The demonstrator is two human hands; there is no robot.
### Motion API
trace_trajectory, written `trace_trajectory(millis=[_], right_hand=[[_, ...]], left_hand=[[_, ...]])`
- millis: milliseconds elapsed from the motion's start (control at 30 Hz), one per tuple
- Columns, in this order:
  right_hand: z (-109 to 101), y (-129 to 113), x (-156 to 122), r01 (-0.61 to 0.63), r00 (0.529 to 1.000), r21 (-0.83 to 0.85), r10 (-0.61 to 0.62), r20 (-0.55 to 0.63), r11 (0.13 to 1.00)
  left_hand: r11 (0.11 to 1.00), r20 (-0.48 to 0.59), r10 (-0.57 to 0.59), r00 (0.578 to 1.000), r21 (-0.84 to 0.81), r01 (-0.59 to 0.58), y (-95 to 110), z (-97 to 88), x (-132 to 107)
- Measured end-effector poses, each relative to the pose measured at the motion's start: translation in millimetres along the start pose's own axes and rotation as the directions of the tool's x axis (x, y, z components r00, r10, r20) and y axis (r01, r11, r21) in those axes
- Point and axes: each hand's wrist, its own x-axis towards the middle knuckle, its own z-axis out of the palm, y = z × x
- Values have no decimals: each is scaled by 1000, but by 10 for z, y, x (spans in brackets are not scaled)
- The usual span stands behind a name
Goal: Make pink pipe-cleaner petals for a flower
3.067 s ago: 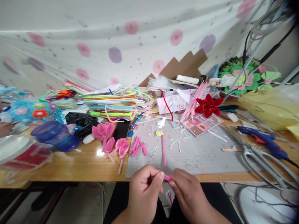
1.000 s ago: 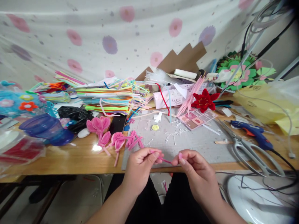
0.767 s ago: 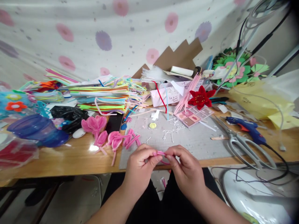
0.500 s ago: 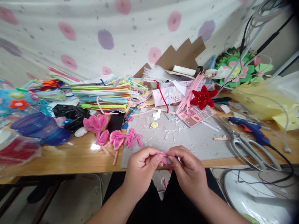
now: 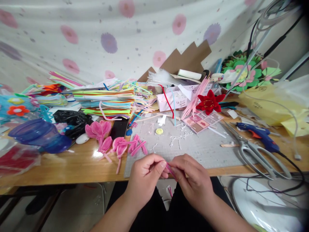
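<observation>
A pink pipe cleaner (image 5: 171,169) is pinched between my two hands at the table's front edge, mostly covered by the fingers. My left hand (image 5: 150,170) grips one end with thumb and forefinger. On the other end, my right hand (image 5: 190,172) closes its thumb and fingers. Beyond my left hand lie short folded pink pipe cleaner pieces (image 5: 138,145). Left of those are pink pipe cleaner flowers (image 5: 98,130) and buds (image 5: 119,146). White thin stamen-like bits (image 5: 180,139) and a yellow coil (image 5: 159,131) rest on the grey cutting mat (image 5: 145,161).
Large scissors (image 5: 256,154) and a blue glue gun (image 5: 259,133) lie at right, with a cable. Bundles of coloured pipe cleaners (image 5: 106,98) are piled at the back left. A red flower (image 5: 210,101) rests by a makeup palette (image 5: 199,122). A blue plastic container (image 5: 41,135) lies left.
The pink pipe cleaner, which showed as a loop between my fingers, now appears as a short, slanted piece. My hands have shifted slightly while keeping their pinch.
</observation>
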Motion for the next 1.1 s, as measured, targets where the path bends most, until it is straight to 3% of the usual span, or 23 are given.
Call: trace_trajectory(millis=[100, 200, 333, 467, 667, 933, 1033, 1100], right_hand=[[35, 35, -54, 44, 999, -119, -43, 6, 992], [99, 61, -110, 79, 997, -246, -79, 11, 966], [179, 76, -150, 108, 994, -338, -113, 7, 935], [211, 89, -158, 135, 991, -349, -126, 48, 927], [193, 119, -169, 124, 989, -357, -87, 120, 926], [218, 121, -168, 93, 995, -425, -65, 80, 900], [177, 101, -148, 85, 993, -380, -46, 109, 921], [132, 89, -140, 107, 984, -366, -46, 173, 924]], left_hand=[[996, -29, 47, 998, 80, -45, -4, 16, -11], [957, -73, 165, 983, 251, -142, -19, 29, -45], [859, -62, 340, 938, 426, -283, -39, 26, -71], [792, -73, 456, 887, 489, -366, -33, 34, -49], [858, -167, 404, 899, 410, -310, -9, 38, -40], [923, -235, 279, 931, 333, -192, -47, -54, -48], [920, -189, 261, 947, 347, -184, -28, -115, -45], [897, -81, 240, 967, 399, -189, 0, -169, -46]])
